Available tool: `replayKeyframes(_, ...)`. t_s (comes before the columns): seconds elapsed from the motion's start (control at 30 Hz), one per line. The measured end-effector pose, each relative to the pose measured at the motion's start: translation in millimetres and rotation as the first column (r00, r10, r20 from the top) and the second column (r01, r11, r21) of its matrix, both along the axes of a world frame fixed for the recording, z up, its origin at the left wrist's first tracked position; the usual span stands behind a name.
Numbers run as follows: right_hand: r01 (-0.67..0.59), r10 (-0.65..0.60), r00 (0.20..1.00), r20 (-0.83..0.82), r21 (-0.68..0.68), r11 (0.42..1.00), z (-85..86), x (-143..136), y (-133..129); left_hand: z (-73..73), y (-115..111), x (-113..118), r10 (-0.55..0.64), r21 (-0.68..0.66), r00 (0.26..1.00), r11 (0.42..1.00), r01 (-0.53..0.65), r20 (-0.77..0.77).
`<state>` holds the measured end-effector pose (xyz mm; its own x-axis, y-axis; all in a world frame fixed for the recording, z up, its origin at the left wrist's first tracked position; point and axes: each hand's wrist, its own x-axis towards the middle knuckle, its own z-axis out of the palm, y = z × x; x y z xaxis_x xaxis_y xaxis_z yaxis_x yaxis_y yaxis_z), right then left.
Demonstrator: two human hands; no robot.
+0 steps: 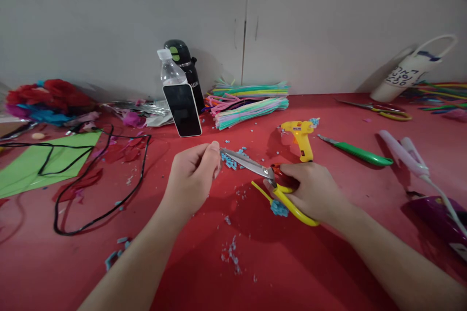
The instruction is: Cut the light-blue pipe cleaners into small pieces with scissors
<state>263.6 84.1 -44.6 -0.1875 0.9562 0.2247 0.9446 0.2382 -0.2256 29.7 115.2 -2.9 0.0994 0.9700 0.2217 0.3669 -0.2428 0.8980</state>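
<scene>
My right hand (315,189) grips a pair of scissors (251,164) with yellow and red handles, its blades pointing left. The blade tips meet the thumb and fingertips of my left hand (197,175), which is closed in a pinch. Whatever sits in that pinch is too small or hidden to make out. Behind the blades lies a heap of short blue cut pieces (230,161). Just below the scissors, a blue cluster on a yellow stem (279,207) rests on the red table (292,267), partly under the handles.
A yellow glue gun (301,137) stands beyond my right hand, with a green-handled cutter (359,153) to its right. Bundled pipe cleaners (251,104), a propped phone (183,109) and bottles line the back. A black cable (140,180) loops at left; a purple device (438,221) lies right.
</scene>
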Motion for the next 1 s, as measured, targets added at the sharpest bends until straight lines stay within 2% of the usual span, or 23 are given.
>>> replayKeyframes(0.2, 0.043, -0.043, 0.999, -0.009, 0.018, 0.999, -1.8, 0.5, 1.7, 0.6, 0.1, 0.5, 0.001, -0.003, 1.000, 1.000, -0.001, -0.005)
replayKeyframes(0.5, -0.008, 0.007, 0.999, -0.038, -0.028, 1.000, 3.4, 1.6, -0.6, 1.0, 0.5, 1.7, 0.010, 0.008, 1.000, 1.000, -0.011, 0.018)
replayKeyframes(1.0, -0.018, 0.017, 0.999, -0.039, -0.038, 0.999, -1.5, 2.6, 1.8, 2.7, -0.4, 1.9, -0.009, 0.007, 1.000, 1.000, 0.008, 0.007)
